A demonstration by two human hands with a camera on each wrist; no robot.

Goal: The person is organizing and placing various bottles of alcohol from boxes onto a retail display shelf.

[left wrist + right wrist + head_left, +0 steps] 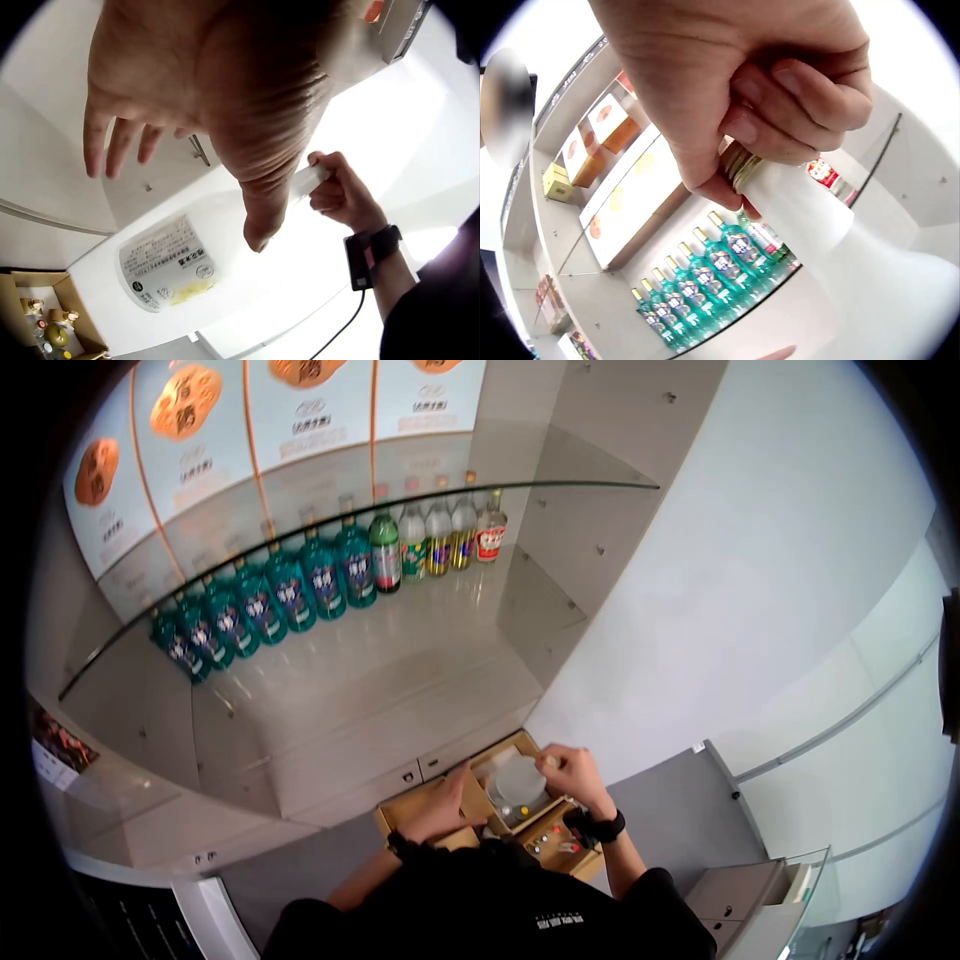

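A frosted white bottle (517, 782) (225, 217) (892, 300) hangs tilted over a cardboard box, a printed label on it in the left wrist view. My right hand (572, 774) (346, 193) (780, 97) grips its neck just at the gold-coloured cap (742, 169), fingers curled. Beside the bottle, my left hand (445, 808) (195, 97) has its fingers extended and thumb apart; in the left wrist view the thumb overlaps the bottle, and whether it touches cannot be told. Small bottles (56, 335) lie in the box below.
Cardboard boxes (395, 816) (79, 307) stand on the grey floor in front of a cabinet. A glass shelf (600, 484) juts out above. Teal bottles (290, 595) (705, 277) stand in a row with several clear and green ones. A white wall (690, 590) rises at the right.
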